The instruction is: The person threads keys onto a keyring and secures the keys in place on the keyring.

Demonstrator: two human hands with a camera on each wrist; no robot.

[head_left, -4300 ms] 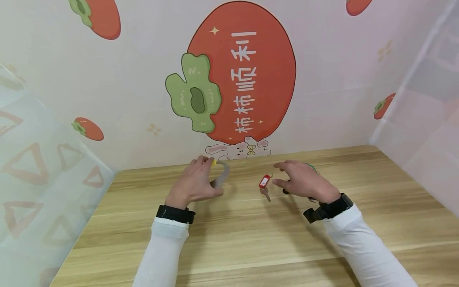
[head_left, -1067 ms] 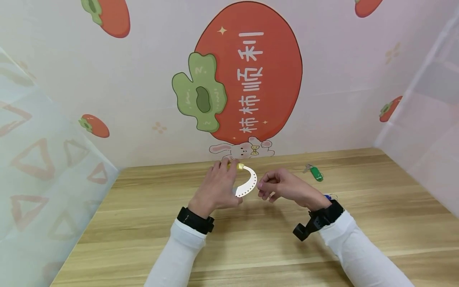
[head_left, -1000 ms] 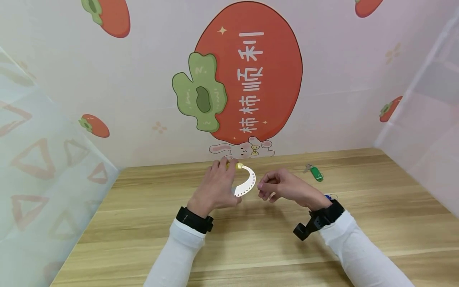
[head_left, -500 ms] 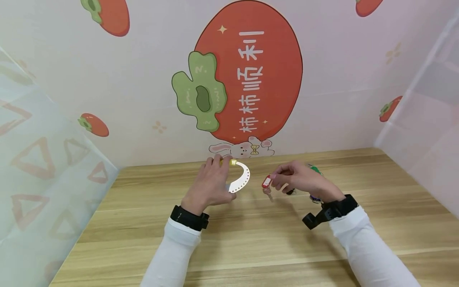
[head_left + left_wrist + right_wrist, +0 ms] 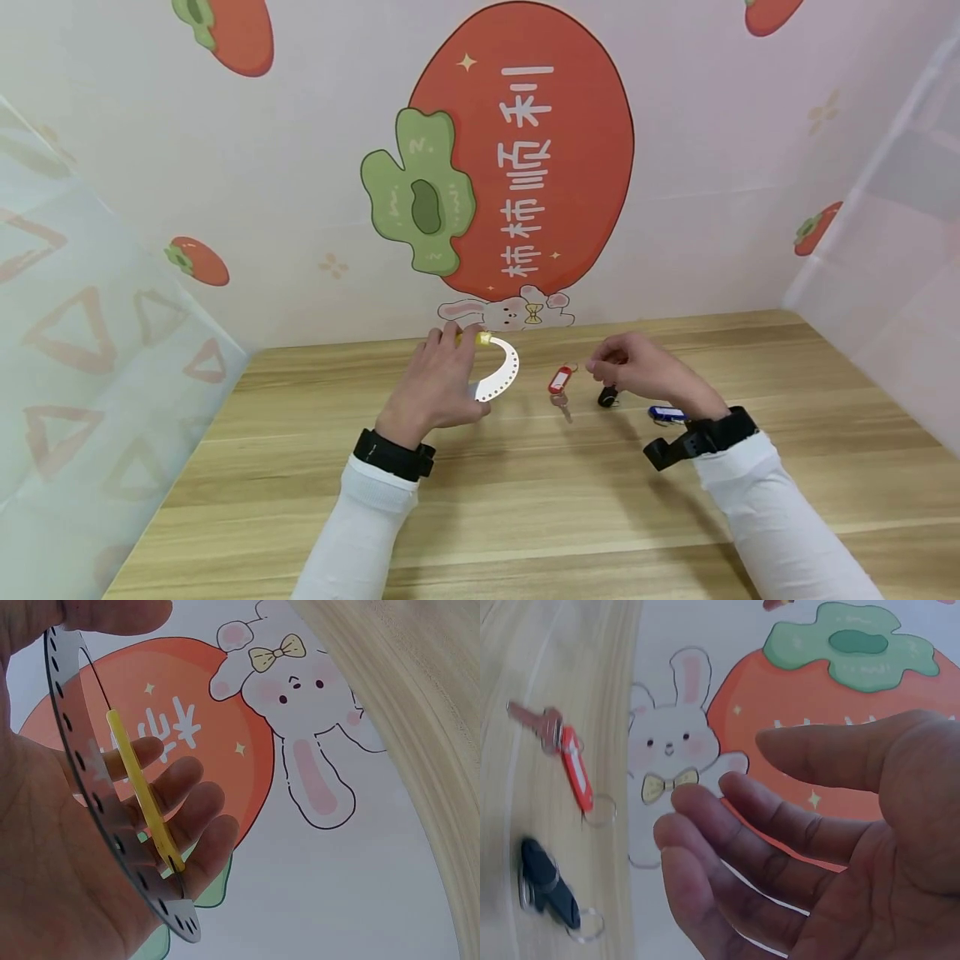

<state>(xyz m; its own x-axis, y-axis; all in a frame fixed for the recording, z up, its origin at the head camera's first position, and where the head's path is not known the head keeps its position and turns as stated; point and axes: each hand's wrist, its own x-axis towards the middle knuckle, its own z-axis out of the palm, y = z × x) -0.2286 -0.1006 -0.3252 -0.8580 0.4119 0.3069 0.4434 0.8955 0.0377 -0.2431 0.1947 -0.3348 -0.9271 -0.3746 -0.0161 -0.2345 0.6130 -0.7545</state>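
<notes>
My left hand [image 5: 431,383] holds a white curved strip [image 5: 504,377] with a row of holes and a yellow-sleeved wire handle [image 5: 146,791]. Its thumb is at one end of the strip, and its fingers curl about the handle. Over the table to the right hangs my right hand [image 5: 641,368], its fingers loosely bent and nothing between them. Just left of that hand lies a key with a red tag [image 5: 560,380]. A black key tag [image 5: 550,881] lies beneath the right fingers, with a ring attached.
A blue key tag [image 5: 666,414] lies beside the right wrist. The wooden table [image 5: 510,517] meets a printed back wall [image 5: 697,250] close behind both hands. Translucent side walls flank it.
My right hand has moved right, away from the strip. The red-tagged key and black tag now show; the green tag is now hidden. My left hand has shifted slightly left with the strip.
</notes>
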